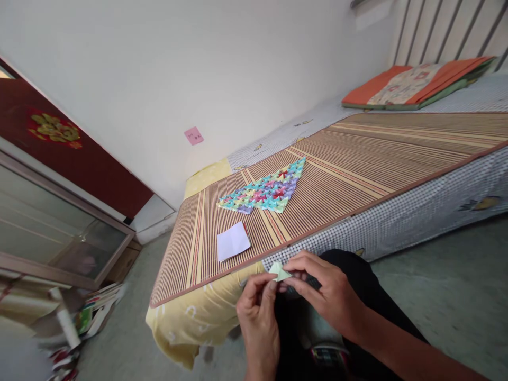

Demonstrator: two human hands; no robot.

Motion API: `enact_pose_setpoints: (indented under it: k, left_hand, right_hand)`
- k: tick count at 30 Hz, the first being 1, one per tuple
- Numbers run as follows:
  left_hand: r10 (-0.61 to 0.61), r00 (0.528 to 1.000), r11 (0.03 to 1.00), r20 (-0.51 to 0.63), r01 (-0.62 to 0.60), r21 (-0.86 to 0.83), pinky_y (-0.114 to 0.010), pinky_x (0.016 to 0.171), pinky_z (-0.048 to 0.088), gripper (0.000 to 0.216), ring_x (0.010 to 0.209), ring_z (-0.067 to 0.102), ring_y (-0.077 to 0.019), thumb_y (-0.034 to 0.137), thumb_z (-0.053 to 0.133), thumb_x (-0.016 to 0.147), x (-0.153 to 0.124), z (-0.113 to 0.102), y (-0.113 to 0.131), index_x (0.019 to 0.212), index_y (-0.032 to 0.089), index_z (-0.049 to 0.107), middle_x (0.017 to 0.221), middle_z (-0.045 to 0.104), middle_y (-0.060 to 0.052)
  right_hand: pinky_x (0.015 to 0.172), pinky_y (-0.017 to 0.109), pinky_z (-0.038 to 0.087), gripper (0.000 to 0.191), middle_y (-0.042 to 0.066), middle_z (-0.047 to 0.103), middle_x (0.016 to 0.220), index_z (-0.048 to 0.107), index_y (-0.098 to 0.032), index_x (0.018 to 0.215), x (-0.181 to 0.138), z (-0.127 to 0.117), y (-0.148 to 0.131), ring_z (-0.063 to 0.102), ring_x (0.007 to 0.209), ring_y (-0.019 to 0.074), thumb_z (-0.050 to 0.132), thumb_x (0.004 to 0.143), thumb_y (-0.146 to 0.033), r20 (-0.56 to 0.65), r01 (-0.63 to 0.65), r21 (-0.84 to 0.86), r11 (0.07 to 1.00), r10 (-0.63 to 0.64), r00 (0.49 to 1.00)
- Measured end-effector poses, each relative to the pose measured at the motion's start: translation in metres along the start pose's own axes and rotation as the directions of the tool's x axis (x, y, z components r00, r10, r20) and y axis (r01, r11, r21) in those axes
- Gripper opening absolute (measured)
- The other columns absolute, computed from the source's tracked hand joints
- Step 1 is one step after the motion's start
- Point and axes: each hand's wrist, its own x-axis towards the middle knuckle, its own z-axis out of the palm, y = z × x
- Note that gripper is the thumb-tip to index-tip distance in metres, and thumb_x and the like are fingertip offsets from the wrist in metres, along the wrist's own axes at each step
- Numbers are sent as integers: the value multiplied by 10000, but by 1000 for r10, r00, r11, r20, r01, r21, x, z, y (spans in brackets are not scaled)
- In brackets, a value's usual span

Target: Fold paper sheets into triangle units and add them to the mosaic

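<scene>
A small pale green piece of folded paper (280,272) is held between both hands, just off the near edge of the bed. My left hand (260,309) pinches its left side between thumb and fingers. On the other side, my right hand (321,286) grips the right part with thumb and fingertips. Beyond the hands, a stack of white square paper (233,242) lies on the striped mat (178,254). Farther back on the mat rests a patchwork of colourful folded paper pieces (264,190) in blue, yellow, pink and purple.
An orange and green folded quilt (416,87) lies at the far right of the bed. A pink note (193,136) is stuck to the white wall. At left stand a glass-panelled cabinet (59,222) and a pile of books and papers (99,309) on the floor.
</scene>
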Motion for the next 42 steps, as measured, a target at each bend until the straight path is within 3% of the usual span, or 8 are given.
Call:
enact_pose_setpoints:
  k: [3,9,12,18,23,28,37,42]
  left_hand:
    - [3,1000,1000,17,-3,2,-264,718,543,191,723,677,-176,379,746,853,0,-1,0,855,188,749,776,719,-34]
    - [11,1000,1000,7,-11,-4,-260,724,541,227,777,670,-185,385,769,826,-3,0,0,926,182,748,859,728,-59]
    - [35,999,999,-15,-35,5,-252,727,542,225,777,669,-176,360,770,830,-5,0,-2,982,194,747,874,726,-54]
    - [19,1000,1000,12,-19,-23,-288,755,551,176,793,688,-205,353,793,806,-3,0,1,787,181,758,833,741,-65]
    - [-49,998,989,48,55,-137,-267,807,529,144,854,687,-186,310,812,799,-3,4,0,795,179,752,880,745,-56]
    - [-194,975,881,111,222,-418,-254,757,513,171,735,638,-138,276,848,758,-2,11,-2,816,177,721,766,691,-10]
    - [-200,976,867,82,215,-450,-254,765,503,201,723,608,-135,255,873,710,2,16,-2,671,159,701,694,660,-11]
    - [-365,910,699,196,407,-589,-235,688,528,245,702,633,-115,271,885,714,3,18,-2,878,152,749,811,692,-31]
  right_hand:
    - [684,235,536,148,-7,639,852,639,-251,1047,-2,0,-1,628,716,136,641,954,-136,-17,-18,26,999,19,1000]
    - [836,270,566,238,51,656,1007,671,-256,1106,0,1,-1,682,948,175,564,982,-83,1,90,4,996,-90,996]
    - [799,266,574,226,57,651,998,683,-252,1079,1,0,-1,687,925,175,549,990,-93,11,99,13,995,-99,995]
    - [797,275,558,159,46,667,930,658,-227,970,1,2,-6,684,901,181,554,985,-107,-26,68,29,997,-67,997]
    - [771,276,539,132,33,661,894,626,-227,891,1,2,-10,677,864,179,587,971,-128,-85,31,17,999,-29,996]
    - [783,312,515,162,27,656,862,603,-228,845,1,1,-11,660,855,187,590,966,-122,-108,26,-40,999,-30,994]
    - [765,305,531,158,25,650,850,594,-236,827,-2,6,-8,659,839,191,595,951,-138,-121,-34,34,999,37,992]
    - [759,290,529,141,21,657,868,589,-239,846,-3,6,-5,662,830,180,603,948,-142,-136,-39,46,998,44,990]
